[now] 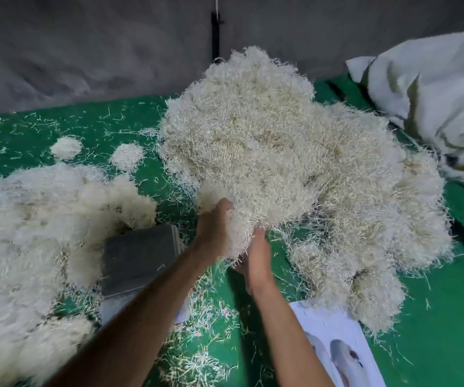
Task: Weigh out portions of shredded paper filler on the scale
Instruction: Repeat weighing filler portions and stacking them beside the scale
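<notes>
A big clump of cream shredded paper filler [256, 141] is lifted above the green floor, gripped at its lower edge by both hands. My left hand [214, 231] clutches it from the left; my right hand [257, 255] holds it from below, fingers buried in the shreds. The grey scale [138, 258] lies flat just left of my hands, its platform bare except for a few strands. A large heap of filler [364, 219] spreads on the right, and another heap [38, 233] lies on the left, touching the scale's left side.
A white sack [434, 107] rests at the back right. A printed white sheet [336, 350] lies near the bottom right. Two small tufts [66, 148] sit on the green floor [448, 317] at the back left. Loose shreds are scattered everywhere. A grey wall runs behind.
</notes>
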Motion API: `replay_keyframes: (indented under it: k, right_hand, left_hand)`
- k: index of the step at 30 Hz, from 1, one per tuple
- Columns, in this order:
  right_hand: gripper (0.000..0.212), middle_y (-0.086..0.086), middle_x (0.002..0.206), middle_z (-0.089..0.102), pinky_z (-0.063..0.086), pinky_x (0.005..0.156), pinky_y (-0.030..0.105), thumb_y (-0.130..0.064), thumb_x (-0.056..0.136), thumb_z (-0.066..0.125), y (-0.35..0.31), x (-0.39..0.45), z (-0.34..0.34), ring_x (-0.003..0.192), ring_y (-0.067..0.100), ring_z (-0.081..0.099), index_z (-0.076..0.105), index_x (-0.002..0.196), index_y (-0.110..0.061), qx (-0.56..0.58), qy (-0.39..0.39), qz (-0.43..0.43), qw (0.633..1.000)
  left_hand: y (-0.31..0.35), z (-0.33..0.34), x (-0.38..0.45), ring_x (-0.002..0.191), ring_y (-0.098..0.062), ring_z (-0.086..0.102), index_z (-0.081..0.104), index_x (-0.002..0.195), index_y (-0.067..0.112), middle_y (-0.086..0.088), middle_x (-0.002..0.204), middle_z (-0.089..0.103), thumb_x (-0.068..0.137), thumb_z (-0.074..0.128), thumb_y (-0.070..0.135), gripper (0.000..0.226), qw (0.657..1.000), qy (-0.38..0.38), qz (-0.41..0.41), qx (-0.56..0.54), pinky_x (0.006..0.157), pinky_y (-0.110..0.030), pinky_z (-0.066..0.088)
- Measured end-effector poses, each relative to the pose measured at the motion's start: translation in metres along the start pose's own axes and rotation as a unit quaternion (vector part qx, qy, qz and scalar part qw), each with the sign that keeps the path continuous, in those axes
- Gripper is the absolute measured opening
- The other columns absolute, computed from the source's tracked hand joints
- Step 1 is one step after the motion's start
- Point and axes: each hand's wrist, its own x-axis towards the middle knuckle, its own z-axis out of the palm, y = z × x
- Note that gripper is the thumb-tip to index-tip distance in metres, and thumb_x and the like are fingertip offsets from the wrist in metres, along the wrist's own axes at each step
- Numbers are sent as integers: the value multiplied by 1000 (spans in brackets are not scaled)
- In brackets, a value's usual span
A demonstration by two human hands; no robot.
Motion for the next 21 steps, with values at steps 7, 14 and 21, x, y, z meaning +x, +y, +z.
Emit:
replay_keyframes:
  k: [7,14,21]
  right_hand:
    - [51,21,132,63,47,105,62,-51,105,45,-72,0,21,123,40,61,56,131,-9,232,-105,93,963]
    - [39,21,120,62,57,93,43,-19,106,53,-102,-4,48,111,36,64,51,135,6,98,96,13,990]
    - [42,7,138,55,51,92,14,-21,110,44,-97,1,55,119,19,57,45,148,-5,-134,143,5,981]
  left_hand:
    - [58,-22,-24,129,-12,55,37,147,8,-19,157,34,80,84,41,88,941,-121,46,314,105,-31,49]
    - [70,-40,-51,145,-31,32,9,160,15,-12,163,26,83,76,44,107,948,-66,54,306,114,-41,32]
    - [66,-54,-70,151,-30,19,12,161,17,-4,169,9,83,73,53,106,964,-41,45,261,120,-44,21]
